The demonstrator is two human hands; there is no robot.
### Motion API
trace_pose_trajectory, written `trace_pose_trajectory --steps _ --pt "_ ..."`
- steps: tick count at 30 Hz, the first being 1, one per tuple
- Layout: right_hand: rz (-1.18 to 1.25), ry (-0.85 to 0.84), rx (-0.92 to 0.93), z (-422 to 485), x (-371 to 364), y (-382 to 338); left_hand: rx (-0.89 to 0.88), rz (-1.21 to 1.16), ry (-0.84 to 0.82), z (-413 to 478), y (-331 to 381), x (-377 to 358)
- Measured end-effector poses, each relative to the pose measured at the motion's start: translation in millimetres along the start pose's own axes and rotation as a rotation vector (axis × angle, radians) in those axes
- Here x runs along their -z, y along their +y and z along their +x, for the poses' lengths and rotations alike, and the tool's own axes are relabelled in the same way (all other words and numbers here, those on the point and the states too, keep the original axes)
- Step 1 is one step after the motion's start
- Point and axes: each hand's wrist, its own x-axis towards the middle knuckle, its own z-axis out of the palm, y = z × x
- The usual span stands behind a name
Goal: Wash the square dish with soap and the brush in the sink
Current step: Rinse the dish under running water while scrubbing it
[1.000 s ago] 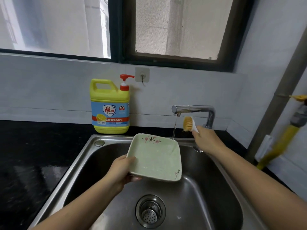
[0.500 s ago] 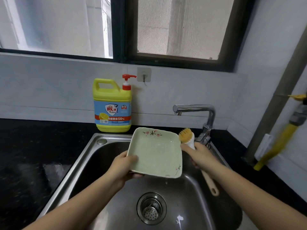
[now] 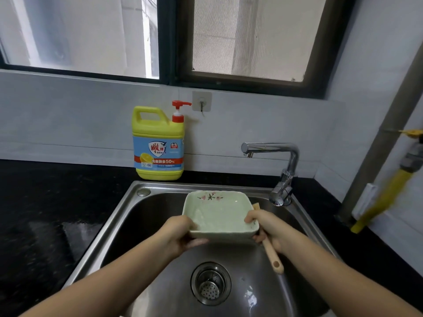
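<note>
The pale green square dish point(image 3: 217, 213), with small flower marks on its rim, is held level over the steel sink point(image 3: 119, 216). My left hand point(image 3: 178, 234) grips its near left corner. My right hand point(image 3: 267, 227) holds the near right corner and also clasps the brush point(image 3: 271, 252); the wooden handle sticks out below the hand, and the brush head is mostly hidden behind the dish. The yellow soap jug point(image 3: 159, 145) with a red pump stands on the counter behind the sink. No water runs from the tap point(image 3: 274, 149).
The drain strainer point(image 3: 210, 283) sits in the sink floor below the dish. A black counter point(image 3: 45, 202) lies to the left and right. A grey pipe and a yellow hose fitting point(image 3: 386, 197) stand at the right wall.
The water has stopped running. My right hand came down from the tap with the brush and took hold of the dish's right side. The dish went from tilted to level.
</note>
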Motion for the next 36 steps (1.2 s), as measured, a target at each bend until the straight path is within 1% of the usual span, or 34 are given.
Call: trace_pose_trajectory --steps 3,5,8,13,16,19,22,25,26,30,31,33,36 --pt "0.039 -0.043 -0.031 3.0 2.5 13.3 -0.065 0.078 0.029 2.9 -0.6 -0.5" --pt "0.043 -0.04 -0.005 3.9 -0.2 15.3 -0.089 0.06 0.019 7.7 -3.8 3.1" --pt "-0.02 0.023 0.135 1.3 -8.2 12.0 -0.111 -0.001 0.015 18.5 -14.3 8.0" --pt "-0.17 0.078 0.396 -0.9 -13.9 4.8 -0.146 0.007 0.008 30.8 -22.7 7.1" --pt "-0.275 0.103 0.527 -4.0 -12.5 0.4 -0.146 0.124 -0.052 32.5 -17.2 14.4" --pt "-0.374 0.096 0.636 -8.2 -10.4 -2.8 -0.135 0.323 -0.078 32.4 -11.1 22.4" --pt "-0.566 0.117 0.725 -11.9 -9.6 -6.2 -0.155 0.435 -0.075 34.9 -8.0 31.6" --pt "-0.74 0.137 0.853 -15.8 -11.9 -12.1 -0.242 0.578 -0.037 35.4 -5.9 39.4" --pt "-0.807 0.144 0.915 -16.8 -12.9 -14.3 -0.272 0.574 -0.016 35.6 -4.7 41.6" --pt "-1.082 0.179 1.161 -21.9 -13.3 -23.7 -0.44 0.405 0.051 28.9 5.9 50.5" --pt "-1.133 0.181 1.209 -23.0 -13.3 -25.1 -0.477 0.416 0.072 25.8 10.1 53.7" --pt "-1.205 0.178 1.31 -23.8 -12.1 -26.9 -0.558 0.556 0.102 20.7 18.8 61.8" --pt "-1.245 0.173 1.39 -22.9 -10.0 -29.3 -0.714 0.79 0.081 10.0 30.9 72.8"
